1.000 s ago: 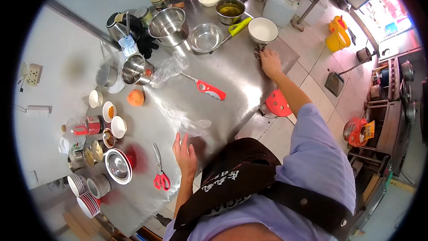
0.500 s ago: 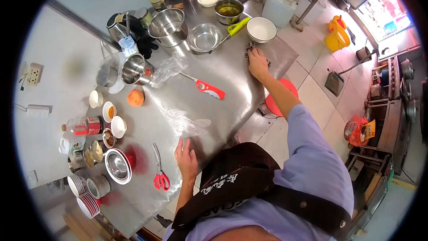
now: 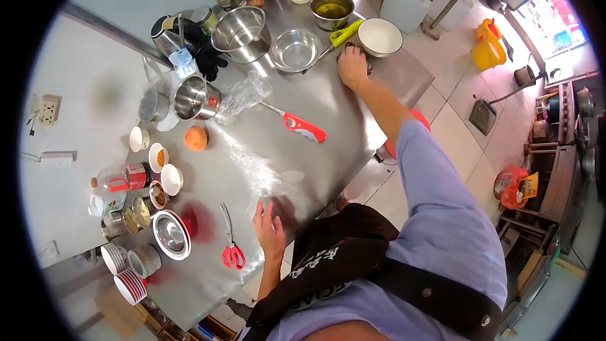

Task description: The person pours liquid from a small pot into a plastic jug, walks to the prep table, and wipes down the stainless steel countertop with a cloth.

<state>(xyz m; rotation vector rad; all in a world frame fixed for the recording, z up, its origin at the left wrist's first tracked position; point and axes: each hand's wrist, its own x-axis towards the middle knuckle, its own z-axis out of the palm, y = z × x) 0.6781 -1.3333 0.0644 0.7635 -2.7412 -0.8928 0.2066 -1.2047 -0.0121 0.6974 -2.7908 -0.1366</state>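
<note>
My right hand (image 3: 353,67) presses down on the steel table beside a white bowl (image 3: 380,36), fingers closed over a dark patterned cloth (image 3: 369,68) that is mostly hidden under it. Just beyond those fingers is a green-handled tool (image 3: 344,34) lying against a steel bowl (image 3: 295,50). Near the table's front edge, my left hand (image 3: 269,230) is held with its fingers apart and nothing in them. Crumpled clear plastic film (image 3: 262,173) lies above it, and red-handled scissors (image 3: 231,240) rest to its left. A red lighter (image 3: 303,127) sits mid-table.
A pot of yellowish liquid (image 3: 331,10) stands at the far end, near a large steel pot (image 3: 240,33). Along the left side are small bowls (image 3: 171,180), an orange round fruit (image 3: 195,138), a bottle (image 3: 123,178) and stacked bowls (image 3: 130,287). A red stool (image 3: 391,146) is beside the table.
My right hand has slid away from me and to the left with the cloth, closer to the green handle. My left hand stays open in nearly the same place. The view has shifted slightly.
</note>
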